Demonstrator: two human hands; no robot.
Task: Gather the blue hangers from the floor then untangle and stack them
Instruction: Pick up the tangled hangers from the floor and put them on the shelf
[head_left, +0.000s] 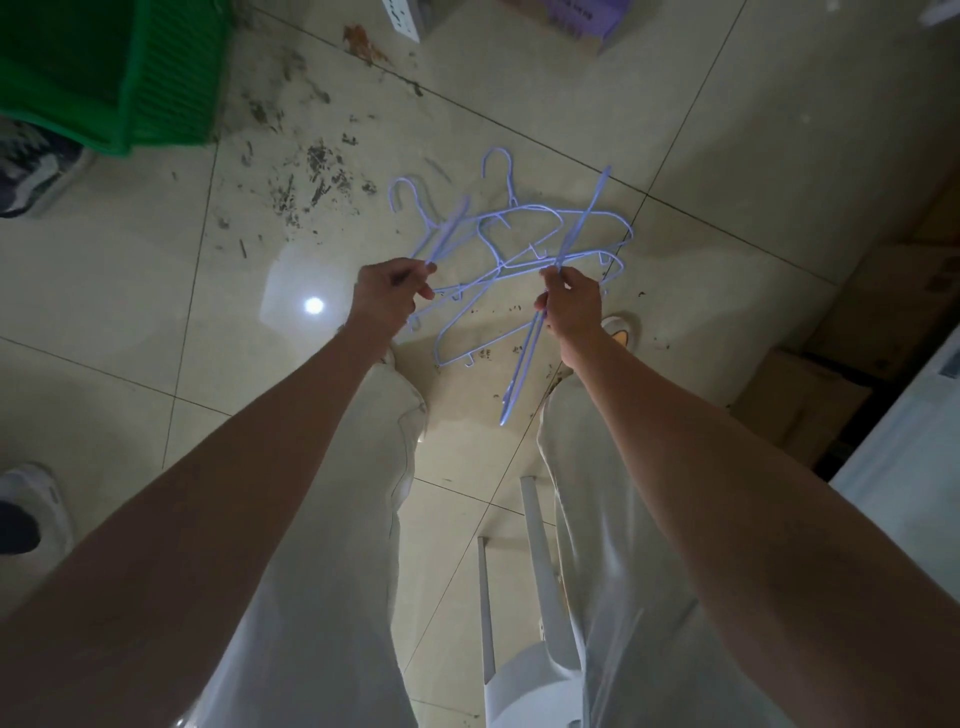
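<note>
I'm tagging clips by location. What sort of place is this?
Probably a storeroom or utility space: a dirty tiled floor, a green plastic crate and cardboard boxes along the edges.

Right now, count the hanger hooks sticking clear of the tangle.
2: the left hook above the left hand, the middle hook topmost. Others may be hidden in the tangle of hangers.

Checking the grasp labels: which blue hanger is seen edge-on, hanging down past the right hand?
The hanger gripped in the right hand: it runs edge-on, its lower end between the legs, while the tangled hangers show their triangular outlines.
</note>
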